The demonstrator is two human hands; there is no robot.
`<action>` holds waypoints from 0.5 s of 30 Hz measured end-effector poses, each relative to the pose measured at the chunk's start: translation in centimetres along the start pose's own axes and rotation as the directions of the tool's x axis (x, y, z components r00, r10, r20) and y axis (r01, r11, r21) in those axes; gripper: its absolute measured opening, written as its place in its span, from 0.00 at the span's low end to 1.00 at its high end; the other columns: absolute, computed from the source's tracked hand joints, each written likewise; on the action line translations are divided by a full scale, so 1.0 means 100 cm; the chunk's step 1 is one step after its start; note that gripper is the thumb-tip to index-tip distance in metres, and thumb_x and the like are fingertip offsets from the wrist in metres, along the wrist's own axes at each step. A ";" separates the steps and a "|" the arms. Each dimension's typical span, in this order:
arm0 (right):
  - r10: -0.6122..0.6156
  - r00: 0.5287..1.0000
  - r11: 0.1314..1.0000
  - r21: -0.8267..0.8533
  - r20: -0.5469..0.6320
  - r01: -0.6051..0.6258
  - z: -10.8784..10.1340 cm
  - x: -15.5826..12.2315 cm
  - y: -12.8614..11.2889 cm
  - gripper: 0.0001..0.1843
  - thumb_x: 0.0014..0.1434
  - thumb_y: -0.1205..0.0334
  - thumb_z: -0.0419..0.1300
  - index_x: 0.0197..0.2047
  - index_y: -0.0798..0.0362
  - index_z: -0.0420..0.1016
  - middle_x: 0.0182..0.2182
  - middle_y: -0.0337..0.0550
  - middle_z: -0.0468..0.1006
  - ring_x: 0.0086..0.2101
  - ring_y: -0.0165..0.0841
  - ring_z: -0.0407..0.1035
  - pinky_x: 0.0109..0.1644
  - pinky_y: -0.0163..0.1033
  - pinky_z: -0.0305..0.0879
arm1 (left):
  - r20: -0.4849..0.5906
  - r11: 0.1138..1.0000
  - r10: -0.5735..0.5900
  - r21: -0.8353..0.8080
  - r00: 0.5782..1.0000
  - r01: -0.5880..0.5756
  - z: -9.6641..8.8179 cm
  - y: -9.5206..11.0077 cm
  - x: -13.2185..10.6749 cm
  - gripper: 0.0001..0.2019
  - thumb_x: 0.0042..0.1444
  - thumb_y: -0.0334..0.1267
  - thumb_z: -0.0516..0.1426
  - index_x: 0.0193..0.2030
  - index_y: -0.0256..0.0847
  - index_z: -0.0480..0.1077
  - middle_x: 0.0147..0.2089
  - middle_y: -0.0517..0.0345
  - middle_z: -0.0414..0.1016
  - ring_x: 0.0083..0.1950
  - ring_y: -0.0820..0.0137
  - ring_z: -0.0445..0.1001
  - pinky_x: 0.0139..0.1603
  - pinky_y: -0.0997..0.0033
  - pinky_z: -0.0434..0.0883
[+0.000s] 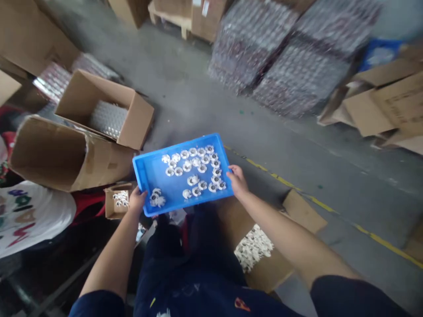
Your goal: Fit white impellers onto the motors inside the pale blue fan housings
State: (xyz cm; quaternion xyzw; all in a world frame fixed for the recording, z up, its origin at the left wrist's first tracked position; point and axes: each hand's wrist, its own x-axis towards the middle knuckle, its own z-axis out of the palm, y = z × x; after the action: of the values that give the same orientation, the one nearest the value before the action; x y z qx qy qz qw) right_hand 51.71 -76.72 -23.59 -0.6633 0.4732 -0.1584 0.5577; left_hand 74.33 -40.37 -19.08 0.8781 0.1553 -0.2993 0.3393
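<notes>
Between my two hands is a blue plastic tray (pixel 158 176), held out in front of my body and slightly tilted in view. My left hand (pixel 137 199) grips its left end near the lower corner. At the right end, my right hand (pixel 238 180) is closed on the rim with the thumb on top. Several small round white parts (pixel 202 168) with dark centres lie in loose rows over the tray's middle and right side. A small heap of white parts (pixel 157 199) sits in its lower left corner.
At left stand open cardboard boxes (pixel 112 165), one holding clear plastic packs (pixel 109 118). A small box (pixel 114 211) and a larger carton by my legs hold white parts (pixel 254 246). Stacked wrapped trays (pixel 257 44) stand on the floor beyond. A yellow line (pixel 284 180) crosses the floor.
</notes>
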 end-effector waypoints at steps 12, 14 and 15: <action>-0.125 0.985 0.985 -0.106 0.118 0.138 0.136 0.190 0.143 0.21 0.68 0.48 0.49 0.54 0.52 0.69 0.52 0.40 0.74 0.60 0.40 0.67 0.67 0.54 0.60 | -0.055 0.982 0.112 -0.143 0.992 -0.119 0.115 -0.024 0.231 0.09 0.64 0.32 0.59 0.50 0.34 0.71 0.39 0.58 0.76 0.35 0.73 0.73 0.45 0.65 0.76; -0.188 0.974 0.973 -0.110 0.131 0.202 0.145 0.205 0.156 0.23 0.68 0.46 0.50 0.55 0.55 0.69 0.54 0.41 0.73 0.62 0.41 0.65 0.68 0.54 0.57 | -0.043 0.976 0.155 -0.149 0.987 -0.160 0.121 -0.034 0.249 0.11 0.62 0.29 0.58 0.52 0.31 0.70 0.39 0.59 0.75 0.36 0.75 0.72 0.50 0.63 0.75; -0.220 0.966 0.966 -0.107 0.137 0.235 0.145 0.210 0.159 0.24 0.67 0.46 0.51 0.56 0.56 0.68 0.54 0.42 0.73 0.62 0.41 0.65 0.68 0.52 0.57 | -0.036 0.972 0.179 -0.148 0.983 -0.182 0.123 -0.037 0.256 0.13 0.61 0.27 0.58 0.53 0.30 0.68 0.39 0.59 0.75 0.37 0.75 0.71 0.53 0.63 0.74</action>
State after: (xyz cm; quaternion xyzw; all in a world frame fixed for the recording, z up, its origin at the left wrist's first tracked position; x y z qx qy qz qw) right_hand 65.77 -83.90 -49.14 -0.7547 0.3671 -0.1505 0.5225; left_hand 87.16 -44.35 -44.32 0.8637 0.1009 -0.2447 0.4289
